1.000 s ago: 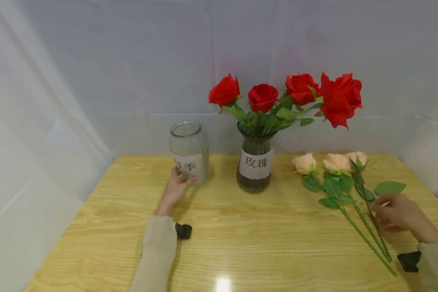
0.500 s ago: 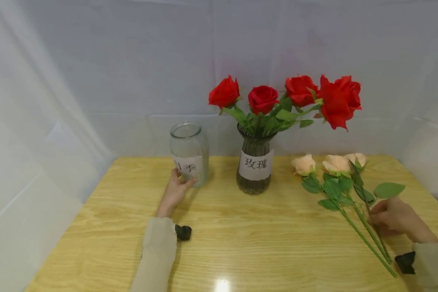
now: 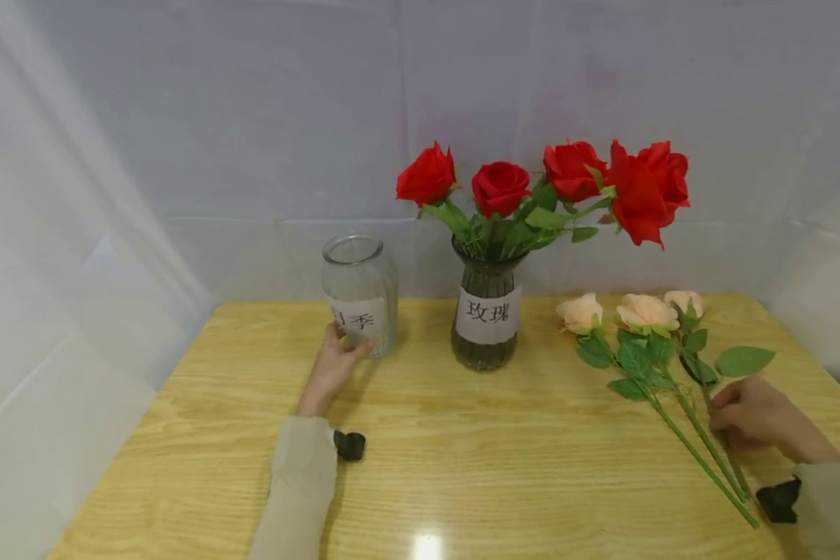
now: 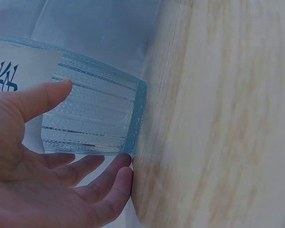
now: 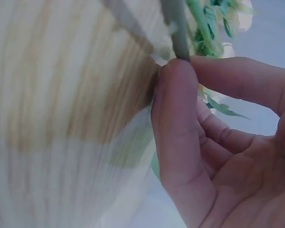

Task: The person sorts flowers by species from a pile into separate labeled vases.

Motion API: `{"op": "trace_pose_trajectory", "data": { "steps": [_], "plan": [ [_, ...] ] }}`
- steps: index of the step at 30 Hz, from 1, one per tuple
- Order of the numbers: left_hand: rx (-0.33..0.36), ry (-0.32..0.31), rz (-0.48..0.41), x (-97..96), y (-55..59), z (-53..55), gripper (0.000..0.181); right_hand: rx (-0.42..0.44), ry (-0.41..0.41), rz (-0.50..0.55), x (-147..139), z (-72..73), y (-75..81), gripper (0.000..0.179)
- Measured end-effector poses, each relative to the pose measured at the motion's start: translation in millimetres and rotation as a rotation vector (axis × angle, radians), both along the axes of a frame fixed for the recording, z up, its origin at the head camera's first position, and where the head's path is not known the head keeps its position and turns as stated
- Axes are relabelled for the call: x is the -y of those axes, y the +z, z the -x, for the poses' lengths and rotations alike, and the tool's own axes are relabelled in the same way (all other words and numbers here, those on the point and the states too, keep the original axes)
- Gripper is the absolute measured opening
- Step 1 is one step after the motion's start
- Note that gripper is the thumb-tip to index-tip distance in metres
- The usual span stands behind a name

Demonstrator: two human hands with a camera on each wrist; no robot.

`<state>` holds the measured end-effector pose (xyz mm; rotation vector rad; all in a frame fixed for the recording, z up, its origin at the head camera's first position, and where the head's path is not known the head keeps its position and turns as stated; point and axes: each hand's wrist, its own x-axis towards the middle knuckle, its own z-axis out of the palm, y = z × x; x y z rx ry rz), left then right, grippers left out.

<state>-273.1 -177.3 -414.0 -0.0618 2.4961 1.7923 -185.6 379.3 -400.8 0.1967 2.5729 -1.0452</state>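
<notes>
My left hand [image 3: 333, 369] holds a clear glass vase [image 3: 357, 284] low down, thumb across the front and fingers around the left side. In the left wrist view, the ribbed vase [image 4: 92, 107] stands on the table, with the fingertips at its base. Over on the right, my right hand [image 3: 766, 418] pinches the stem of the rightmost peach rose [image 3: 684, 302]. The right wrist view shows that brownish-green stem [image 5: 177, 31] between thumb and index fingertip, the other fingers loosely bent. Two more peach roses [image 3: 646, 313] lie beside it, their stems crossing toward the table's front.
A dark glass vase [image 3: 485, 350] with a white paper label stands mid-table, holding several red roses [image 3: 500, 189] that lean out to the right. The clear vase also has a label [image 3: 365, 319]. White sheeting [image 3: 287, 117] rises behind the wooden table [image 3: 462, 459].
The right thumb and fingers have come together on the rightmost stem. That rose's head and leaves have turned slightly and moved apart from the middle rose. The left hand stays put.
</notes>
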Motion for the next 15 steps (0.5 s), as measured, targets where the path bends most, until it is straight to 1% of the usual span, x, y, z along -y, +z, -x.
{"op": "trace_pose_trajectory", "data": {
  "steps": [4,6,10,13,15],
  "plan": [
    [-0.007,0.004,-0.002,0.7,-0.7,0.4,0.079,0.024,-0.042,0.046,-3,1.8,1.3,0.046],
    [-0.007,0.002,-0.005,1.3,-1.0,0.2,0.08,0.018,-0.069,0.06,-4,2.0,2.2,0.048],
    [-0.005,-0.005,-0.003,2.0,-1.1,-0.7,0.08,-0.035,-0.123,0.106,-6,0.3,6.2,0.049],
    [-0.002,-0.01,-0.008,2.1,-1.8,-0.8,0.081,-0.092,-0.156,0.119,-5,-1.6,9.9,0.049],
    [0.006,-0.007,-0.014,1.9,-2.2,-0.1,0.081,-0.112,-0.173,0.132,-4,-2.6,12.4,0.05]
  ]
}}
